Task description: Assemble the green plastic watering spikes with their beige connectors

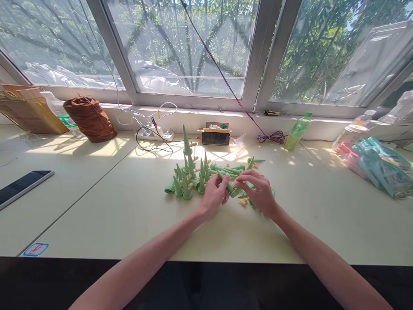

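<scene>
My left hand (214, 196) is closed around a green plastic watering spike (231, 189), which lies slantwise between my hands. Just right of it, the thumb and fingers of my right hand (258, 191) pinch together at the spike's side; whatever small piece they hold is hidden. Left of my hands, several green cones (186, 189) stand point up with small yellow valve pieces among them. Behind my fingers more green spikes (226, 168) lie in a loose pile. A few yellow pieces (242, 201) rest on the table under my right hand.
On the left are a phone (24, 185) and a brown drawstring bag (90, 118). A power strip (155, 134) with cables, a small black box (215, 137) and a green bottle (298, 131) stand along the window. Plastic bags (380, 163) lie at right.
</scene>
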A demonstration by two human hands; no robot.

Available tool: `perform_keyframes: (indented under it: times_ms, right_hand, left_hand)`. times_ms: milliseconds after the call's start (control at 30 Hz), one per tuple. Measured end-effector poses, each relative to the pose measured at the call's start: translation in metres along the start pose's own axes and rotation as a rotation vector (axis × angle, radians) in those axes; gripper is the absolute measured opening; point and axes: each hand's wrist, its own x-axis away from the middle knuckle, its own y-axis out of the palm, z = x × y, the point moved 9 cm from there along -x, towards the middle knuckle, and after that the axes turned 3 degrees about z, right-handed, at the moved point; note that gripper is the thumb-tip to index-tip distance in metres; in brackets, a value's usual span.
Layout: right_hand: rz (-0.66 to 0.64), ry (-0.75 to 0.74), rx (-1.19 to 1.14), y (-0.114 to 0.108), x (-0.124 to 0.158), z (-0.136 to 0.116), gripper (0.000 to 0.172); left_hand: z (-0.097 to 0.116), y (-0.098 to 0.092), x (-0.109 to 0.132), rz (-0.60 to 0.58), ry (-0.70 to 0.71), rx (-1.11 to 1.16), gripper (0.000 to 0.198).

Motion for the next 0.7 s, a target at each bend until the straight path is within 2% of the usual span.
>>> perform_keyframes:
  times_ms: [700]
  right_hand:
    - [0.008,0.02,-0.006,-0.0002,-0.0008,0.0013,0.012]
  left_hand:
    - [-0.0041,0.0026,0.001,-0.017,-0.06,0.121,0.043]
